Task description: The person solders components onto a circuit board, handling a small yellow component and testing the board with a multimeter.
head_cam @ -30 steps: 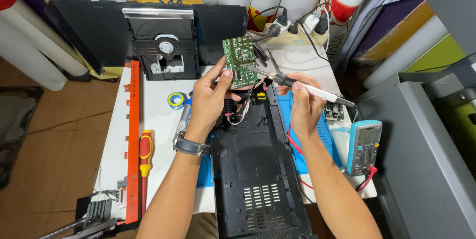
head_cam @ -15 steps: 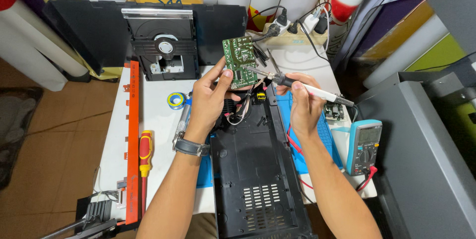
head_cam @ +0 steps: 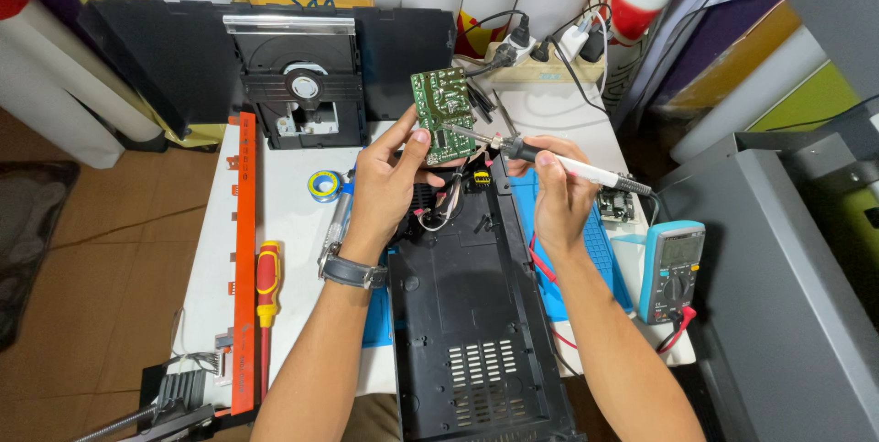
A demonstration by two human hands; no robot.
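Far left of the tabletop (head_cam: 293, 250): long orange bar (head_cam: 244, 259) lying lengthwise along the edge. Just right of it, a red and yellow screwdriver (head_cam: 266, 283), handle pointing away from the person. Further in, a small roll of yellow and blue tape (head_cam: 323, 186) lies flat.

Back of the tabletop: black disc-drive unit (head_cam: 298, 94) standing upright, silver strip along its top, round hub visible in the middle.

Left hand (head_cam: 389, 187): raised above the tabletop, fingers curled, thumb and fingertips pinching the lower edge of a green circuit board (head_cam: 443, 115). Board is held tilted, solder side facing the camera, above the far end of an open black plastic casing (head_cam: 472, 323). A watch (head_cam: 352, 271) sits on that wrist.

Right hand (head_cam: 558, 195): closed around a soldering iron (head_cam: 549, 160) in a pen-like grip, white handle running out to the right. The metal tip reaches the right edge of the circuit board; exact contact point too small to tell.

Under the right forearm: blue mat (head_cam: 595, 254). Far right: blue multimeter (head_cam: 672, 270), grey screen, round dial, red lead plugged in at the bottom. Behind, a white power strip (head_cam: 549, 65) with several plugs.
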